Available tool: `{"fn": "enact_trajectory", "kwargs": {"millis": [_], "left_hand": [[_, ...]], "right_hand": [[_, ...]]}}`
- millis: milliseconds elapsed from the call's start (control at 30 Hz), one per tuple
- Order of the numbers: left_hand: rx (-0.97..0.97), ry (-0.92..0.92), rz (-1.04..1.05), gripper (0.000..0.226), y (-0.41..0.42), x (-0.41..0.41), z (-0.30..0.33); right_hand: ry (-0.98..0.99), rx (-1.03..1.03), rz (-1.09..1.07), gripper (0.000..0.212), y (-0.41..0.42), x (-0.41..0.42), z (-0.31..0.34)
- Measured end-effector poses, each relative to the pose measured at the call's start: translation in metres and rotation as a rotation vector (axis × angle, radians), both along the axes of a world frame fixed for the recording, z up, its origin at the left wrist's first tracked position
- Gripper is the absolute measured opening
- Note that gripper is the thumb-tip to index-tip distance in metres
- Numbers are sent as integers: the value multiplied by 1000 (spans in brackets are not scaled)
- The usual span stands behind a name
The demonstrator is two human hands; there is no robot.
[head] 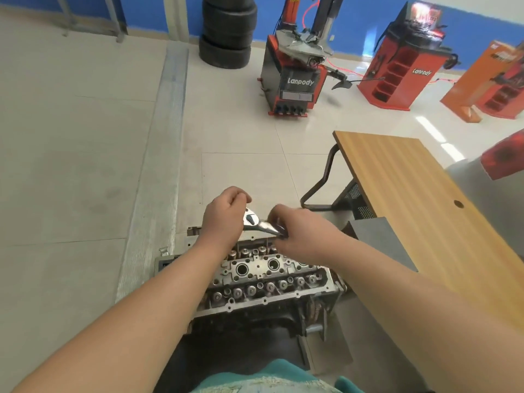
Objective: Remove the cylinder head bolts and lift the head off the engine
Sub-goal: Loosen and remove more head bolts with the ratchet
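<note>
Hands: two in view, both ours, both over the far edge of one cylinder head (263,282), which sits bolted-side up on the engine (255,321) low in centre frame, just left of one wooden table (419,199). One ratchet wrench (256,222) spans between them. Left hand (224,215) has fingers curled over the ratchet's head end; what sits under that fist is hidden, so we can't tell if a socket is on a bolt. Right hand (295,231) pinches the handle end, fingers curled tight, motion-blurred, so exact finger placement is hard to read. On the head we count two large round bores in the middle strip and two rows of valve springs; the far row is partly covered by our wrists, so no reliable count. Bolts themselves we can't make out. Behind: one stack of tyres (226,32), top cut off by the frame; one tyre changer (295,72); two red-orange cabinets (402,63), the right one cropped.
</note>
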State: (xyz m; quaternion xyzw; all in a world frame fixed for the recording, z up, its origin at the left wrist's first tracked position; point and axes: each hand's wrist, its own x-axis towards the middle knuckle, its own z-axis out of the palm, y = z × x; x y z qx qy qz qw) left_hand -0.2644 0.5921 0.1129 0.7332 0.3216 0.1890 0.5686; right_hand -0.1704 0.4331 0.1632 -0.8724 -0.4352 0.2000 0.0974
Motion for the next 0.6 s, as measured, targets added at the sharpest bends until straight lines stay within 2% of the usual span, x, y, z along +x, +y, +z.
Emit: {"fn": "enact_trajectory", "kwargs": {"millis": [67, 100, 167, 300, 400, 467, 533, 600], "left_hand": [[-5, 13, 39, 28, -2, 1, 2], [3, 22, 61, 29, -3, 1, 3], [5, 30, 108, 29, -6, 3, 4], [-83, 22, 214, 27, -16, 5, 4], [-169, 5, 247, 39, -19, 6, 5], [-197, 1, 245, 40, -20, 6, 5], [-204, 21, 236, 38, -20, 4, 4], [-233, 31, 240, 35, -19, 0, 5]], "right_hand": [[7, -65, -26, 16, -35, 19, -4], [59, -66, -55, 17, -54, 29, -6], [277, 30, -145, 19, -88, 46, -12], [895, 485, -392, 42, -124, 48, -46], [1280, 890, -593, 50, -117, 31, -73], [1378, 1046, -728, 44, -102, 19, -80], [1356, 1115, -857, 30, -87, 17, -79], [1415, 1225, -913, 29, -72, 21, -73]]}}
